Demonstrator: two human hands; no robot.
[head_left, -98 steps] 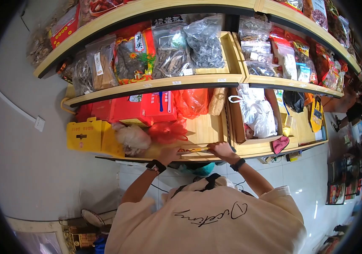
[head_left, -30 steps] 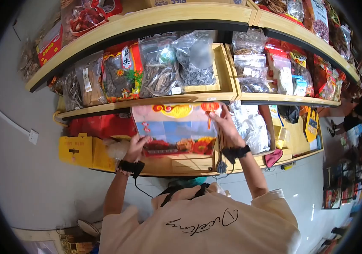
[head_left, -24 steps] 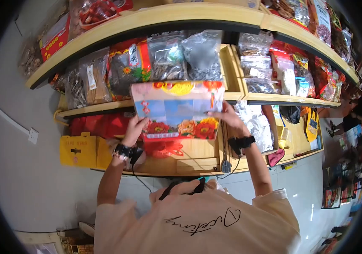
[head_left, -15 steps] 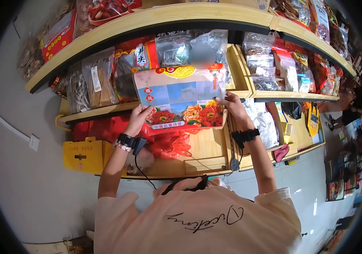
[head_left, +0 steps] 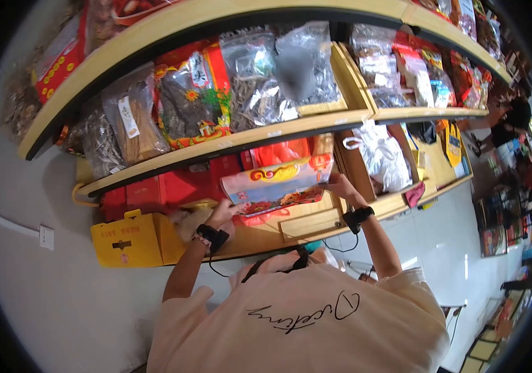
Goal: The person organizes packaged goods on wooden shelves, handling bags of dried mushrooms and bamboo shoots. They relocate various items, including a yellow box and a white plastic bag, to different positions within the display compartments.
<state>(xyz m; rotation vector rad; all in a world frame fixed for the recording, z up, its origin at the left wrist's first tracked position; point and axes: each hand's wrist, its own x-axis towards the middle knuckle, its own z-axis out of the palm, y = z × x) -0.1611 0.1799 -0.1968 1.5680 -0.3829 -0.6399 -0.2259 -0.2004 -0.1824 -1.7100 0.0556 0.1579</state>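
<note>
A flat gift box or bag (head_left: 278, 181) with a floral print and a yellow emblem is held between my two hands, tilted, at the lower shelf opening. My left hand (head_left: 222, 213) grips its left lower corner. At its right edge, my right hand (head_left: 344, 188) has its fingers wrapped on the side. Red plastic bags (head_left: 281, 152) lie behind it, and part of a pale red bag shows beneath. Which surfaces the package touches cannot be made out.
Above runs a wooden shelf (head_left: 266, 135) with packets of dried goods (head_left: 191, 99). A yellow box (head_left: 126, 242) stands at the left, red boxes (head_left: 182, 188) beside it. White plastic bags (head_left: 384, 158) sit in a compartment at the right. A person (head_left: 508, 124) is at the far right.
Both hands have lowered the floral package from in front of the upper packets to the lower shelf level, and it now tilts more. The packets behind are uncovered, and the view has shifted.
</note>
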